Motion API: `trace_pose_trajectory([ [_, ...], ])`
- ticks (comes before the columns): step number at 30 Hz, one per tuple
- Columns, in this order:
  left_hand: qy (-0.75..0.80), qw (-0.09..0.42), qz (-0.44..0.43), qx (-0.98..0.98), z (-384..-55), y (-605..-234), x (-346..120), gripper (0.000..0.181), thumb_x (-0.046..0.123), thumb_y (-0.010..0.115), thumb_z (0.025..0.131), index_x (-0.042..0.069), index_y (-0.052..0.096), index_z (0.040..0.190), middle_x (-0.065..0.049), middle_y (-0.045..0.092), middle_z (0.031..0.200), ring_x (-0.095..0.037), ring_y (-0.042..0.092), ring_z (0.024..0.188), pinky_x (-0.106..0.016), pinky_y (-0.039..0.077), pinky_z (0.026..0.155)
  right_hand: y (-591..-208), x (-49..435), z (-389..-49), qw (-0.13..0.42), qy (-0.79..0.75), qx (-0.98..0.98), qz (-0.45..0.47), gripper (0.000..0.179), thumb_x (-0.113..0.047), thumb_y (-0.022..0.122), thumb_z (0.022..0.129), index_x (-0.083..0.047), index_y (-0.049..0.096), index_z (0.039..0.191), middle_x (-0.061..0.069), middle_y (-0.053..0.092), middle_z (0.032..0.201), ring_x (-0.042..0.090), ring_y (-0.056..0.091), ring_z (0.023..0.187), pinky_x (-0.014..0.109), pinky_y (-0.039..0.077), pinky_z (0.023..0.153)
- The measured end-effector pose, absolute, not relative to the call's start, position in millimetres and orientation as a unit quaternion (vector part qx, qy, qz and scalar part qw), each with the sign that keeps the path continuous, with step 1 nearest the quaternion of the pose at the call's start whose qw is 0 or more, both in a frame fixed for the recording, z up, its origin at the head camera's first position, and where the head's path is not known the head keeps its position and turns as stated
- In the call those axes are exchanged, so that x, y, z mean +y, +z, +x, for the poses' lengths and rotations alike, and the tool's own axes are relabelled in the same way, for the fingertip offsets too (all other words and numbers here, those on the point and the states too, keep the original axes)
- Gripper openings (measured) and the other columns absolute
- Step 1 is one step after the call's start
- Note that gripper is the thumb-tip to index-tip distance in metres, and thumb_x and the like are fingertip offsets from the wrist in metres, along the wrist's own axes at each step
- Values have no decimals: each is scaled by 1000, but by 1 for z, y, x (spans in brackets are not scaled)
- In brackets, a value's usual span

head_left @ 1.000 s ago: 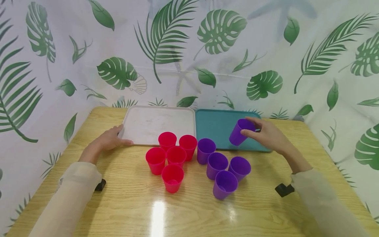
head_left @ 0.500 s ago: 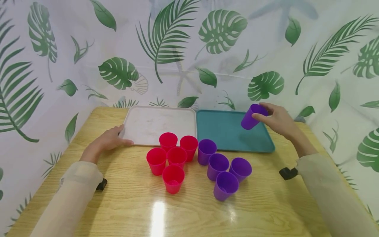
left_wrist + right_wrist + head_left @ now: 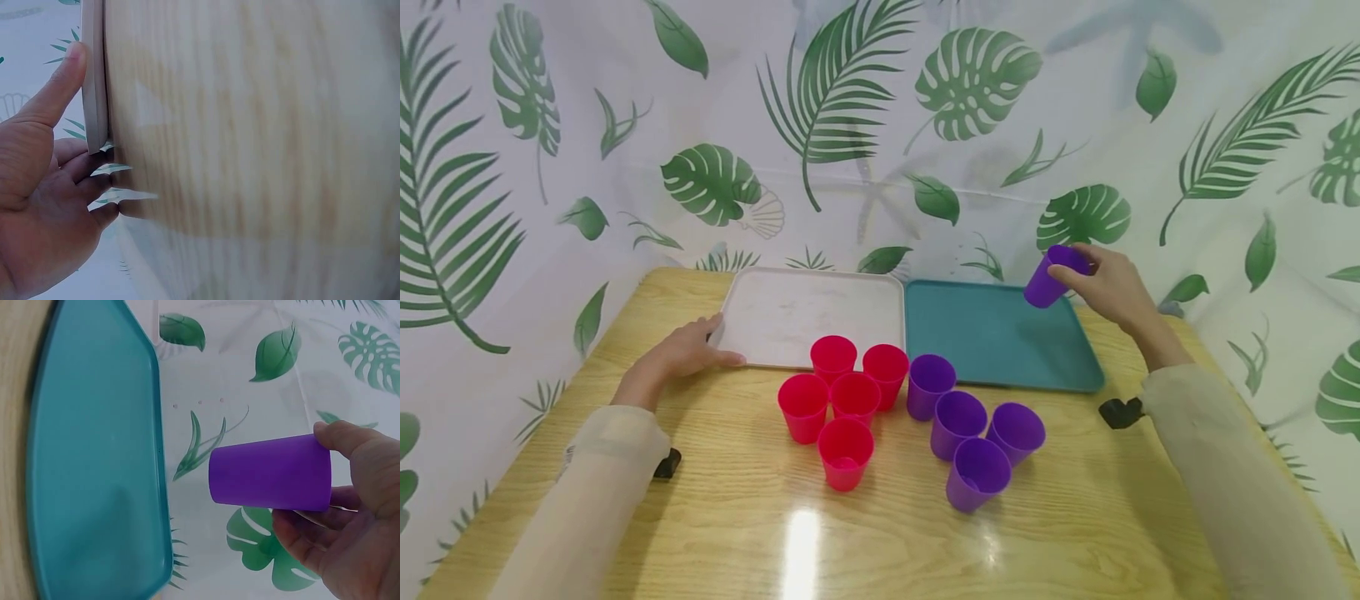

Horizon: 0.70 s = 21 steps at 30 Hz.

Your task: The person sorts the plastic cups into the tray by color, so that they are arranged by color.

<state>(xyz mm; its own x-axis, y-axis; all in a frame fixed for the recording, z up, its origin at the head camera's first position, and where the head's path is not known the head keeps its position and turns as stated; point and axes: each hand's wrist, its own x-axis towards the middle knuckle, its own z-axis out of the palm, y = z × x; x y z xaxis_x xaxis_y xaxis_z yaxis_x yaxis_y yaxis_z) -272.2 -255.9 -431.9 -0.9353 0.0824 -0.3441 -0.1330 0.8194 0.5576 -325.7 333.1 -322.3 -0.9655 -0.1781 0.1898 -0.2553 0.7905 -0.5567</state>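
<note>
My right hand [image 3: 1112, 287] holds a purple cup [image 3: 1045, 283] by its rim, tilted, above the far right part of the teal tray [image 3: 981, 333]. In the right wrist view the thumb and fingers [image 3: 300, 540] grip the cup's wide end, and its base points away from the hand. My left hand [image 3: 688, 346] rests at the near left corner of the white tray [image 3: 812, 312]. In the left wrist view its thumb [image 3: 65, 75] lies against the tray's edge, while the fingertips touch the wooden table.
Several red cups [image 3: 844, 450] stand upright in a cluster before the white tray. Several purple cups [image 3: 976, 471] stand upright to their right, before the teal tray. The trays lie side by side on the wooden table [image 3: 730, 517]. A leaf-patterned cloth [image 3: 850, 200] hangs behind.
My right hand has carried the purple cup up, back and to the right, over the far right of the teal tray. The left hand keeps its place at the white tray's corner.
</note>
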Motion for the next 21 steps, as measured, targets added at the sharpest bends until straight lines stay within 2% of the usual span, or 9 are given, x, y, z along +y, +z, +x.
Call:
trace_pose_trajectory([
  [4,302,178,-13,937,-273,-431,-256,113,55,74,91,-1,8,163,-33,5,167,-51,3,153,-65,7,122,-322,334,-335,76,301,-945,107,79,-48,60,102,11,41,151,38,57,133,49,60,115,49,50,85],
  [14,305,181,-20,935,-273,-433,-257,114,56,74,90,0,8,164,-33,4,167,-51,2,154,-66,7,122,-331,344,-354,80,303,-946,88,80,-48,58,103,14,39,151,41,52,138,54,54,123,63,47,97],
  [17,306,179,-20,935,-273,-434,-257,113,55,74,90,1,8,164,-33,3,167,-51,2,154,-65,6,122,-337,348,-360,79,306,-945,82,82,-49,58,103,14,38,151,41,50,140,55,52,126,65,46,100],
  [21,304,175,-15,936,-273,-433,-257,114,57,74,90,0,8,164,-33,5,167,-51,4,153,-65,7,123,-343,353,-364,82,308,-945,74,80,-50,58,103,14,42,148,40,54,136,53,54,123,63,47,97],
])
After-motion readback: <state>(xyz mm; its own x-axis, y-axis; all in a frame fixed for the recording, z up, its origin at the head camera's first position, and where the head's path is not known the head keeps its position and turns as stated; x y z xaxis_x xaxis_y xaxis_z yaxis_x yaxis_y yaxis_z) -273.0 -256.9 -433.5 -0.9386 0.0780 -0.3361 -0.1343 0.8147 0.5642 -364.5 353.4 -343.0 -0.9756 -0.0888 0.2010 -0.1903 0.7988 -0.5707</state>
